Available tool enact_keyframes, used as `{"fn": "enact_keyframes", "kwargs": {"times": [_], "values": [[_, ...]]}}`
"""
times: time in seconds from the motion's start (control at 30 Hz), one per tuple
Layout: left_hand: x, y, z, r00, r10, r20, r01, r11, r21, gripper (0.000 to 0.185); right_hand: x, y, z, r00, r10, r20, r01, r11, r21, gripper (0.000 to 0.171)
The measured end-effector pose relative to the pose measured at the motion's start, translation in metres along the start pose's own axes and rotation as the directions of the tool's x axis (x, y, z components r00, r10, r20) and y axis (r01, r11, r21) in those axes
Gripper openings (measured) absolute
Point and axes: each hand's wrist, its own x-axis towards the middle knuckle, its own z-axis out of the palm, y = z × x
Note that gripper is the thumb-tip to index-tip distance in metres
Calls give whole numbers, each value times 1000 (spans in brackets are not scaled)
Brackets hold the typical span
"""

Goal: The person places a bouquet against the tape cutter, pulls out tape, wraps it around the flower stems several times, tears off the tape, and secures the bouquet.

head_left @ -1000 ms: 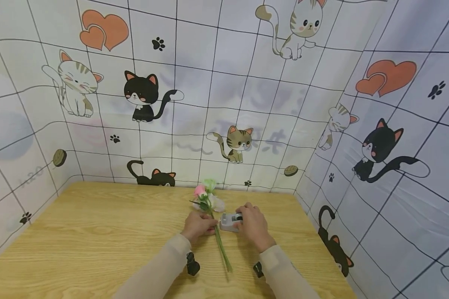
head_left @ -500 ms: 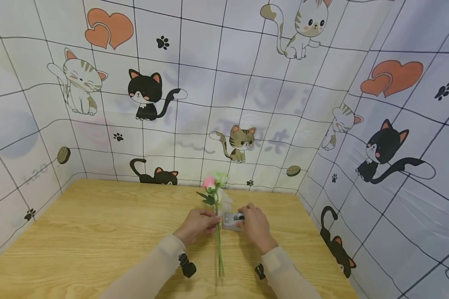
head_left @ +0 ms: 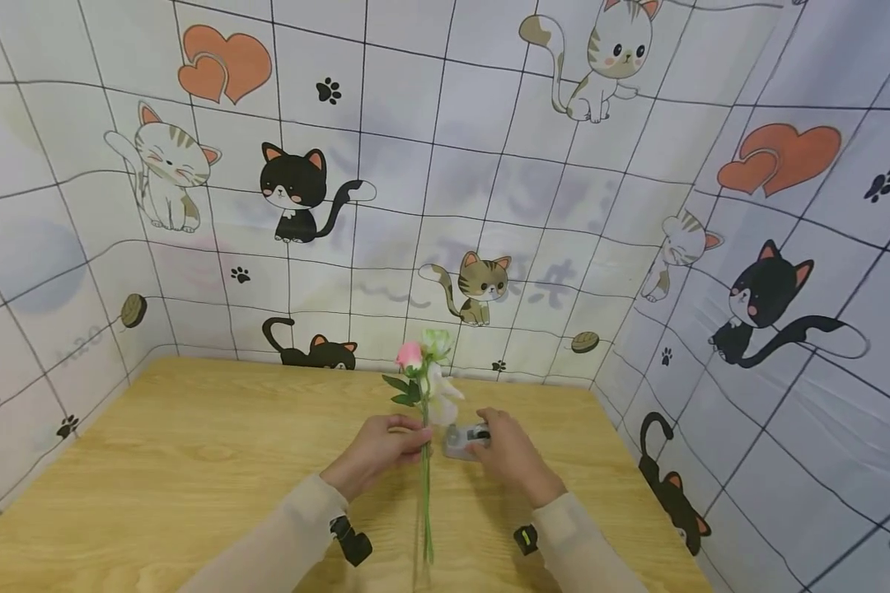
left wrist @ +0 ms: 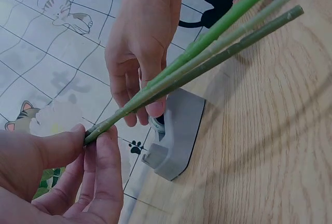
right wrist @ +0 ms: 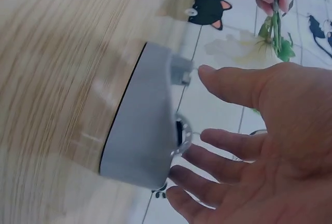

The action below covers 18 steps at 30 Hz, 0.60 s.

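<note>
My left hand (head_left: 377,451) pinches three green stems (left wrist: 207,42) between thumb and fingers, part way along their length. Their heads are a pink rose (head_left: 409,356), a pale green flower (head_left: 436,343) and a white flower (head_left: 441,397), with dark green leaves (head_left: 404,389) at the side. Just right of the stems, a grey tape dispenser (right wrist: 140,125) stands on the table. My right hand (head_left: 515,453) is beside it, fingers loosely spread near the tape roll (right wrist: 181,135); in the right wrist view, a gap shows between thumb and dispenser.
The light wood table (head_left: 215,461) runs to a curtain (head_left: 386,231) printed with cats and grid lines, which hangs behind and along both sides. Black wrist cameras (head_left: 352,542) are strapped below the sleeves.
My left hand has moved slightly left and towards me, turning the flowers so the stems point nearly straight back. The flower heads now stand higher in view. My right hand stays at the dispenser.
</note>
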Motion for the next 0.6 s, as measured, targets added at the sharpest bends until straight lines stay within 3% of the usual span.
{"fn": "enact_keyframes", "kwargs": {"times": [0.17, 0.27, 0.37, 0.47, 0.6], "values": [[-8, 2, 0, 999, 6, 31, -5, 1000, -29, 36, -16, -16, -6, 1000, -15, -10, 16, 999, 35, 69], [-13, 4, -1, 999, 13, 42, -12, 999, -36, 35, -27, -29, -8, 998, -54, -16, 55, 996, 77, 60], [-17, 6, -3, 999, 20, 45, -18, 999, -44, 34, -35, -37, -11, 995, -95, 35, 87, 980, 181, 46], [-20, 8, -5, 999, 27, 44, -25, 998, -50, 34, -39, -40, -12, 984, -117, 134, 67, 941, 333, 38], [-24, 11, -7, 999, 30, 37, -28, 998, -56, 34, -43, -42, -10, 944, -156, 289, -27, 840, 542, 45]]}}
